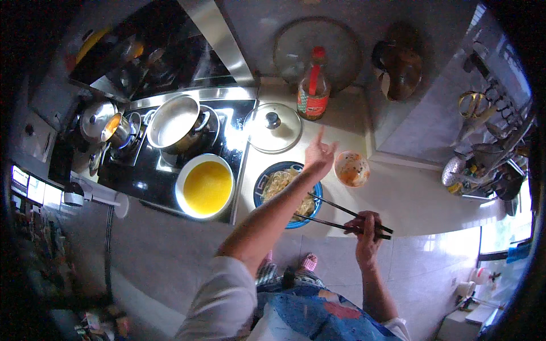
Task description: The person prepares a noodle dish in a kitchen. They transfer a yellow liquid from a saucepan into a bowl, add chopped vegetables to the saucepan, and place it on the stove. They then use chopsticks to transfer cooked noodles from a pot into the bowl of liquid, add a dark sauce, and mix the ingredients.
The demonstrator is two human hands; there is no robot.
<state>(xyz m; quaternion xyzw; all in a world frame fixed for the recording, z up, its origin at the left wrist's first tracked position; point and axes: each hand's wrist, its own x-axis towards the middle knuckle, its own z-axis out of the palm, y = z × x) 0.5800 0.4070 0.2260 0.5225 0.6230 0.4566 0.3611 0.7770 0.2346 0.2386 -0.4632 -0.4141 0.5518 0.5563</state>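
Note:
My left hand [320,152], slightly blurred, is stretched over the counter with its fingers apart and nothing in them. It is between a bottle [314,96] with a red cap and label and a small bowl [352,169] smeared with orange residue. My right hand [366,232] grips a pair of dark chopsticks [335,203]. Their spread tips reach the right side of a blue-rimmed bowl [258,200], which holds pale noodle-like strands [279,181]. My left forearm crosses above this bowl and hides part of the food.
Left of the noodle bowl, a white bowl [179,192] of yellow liquid stands on the black cooktop [149,183]. Behind it are a tilted steel pan [172,121] and a small pot [118,131]. A glass lid [273,132] lies on the counter; utensils [482,157] crowd the right.

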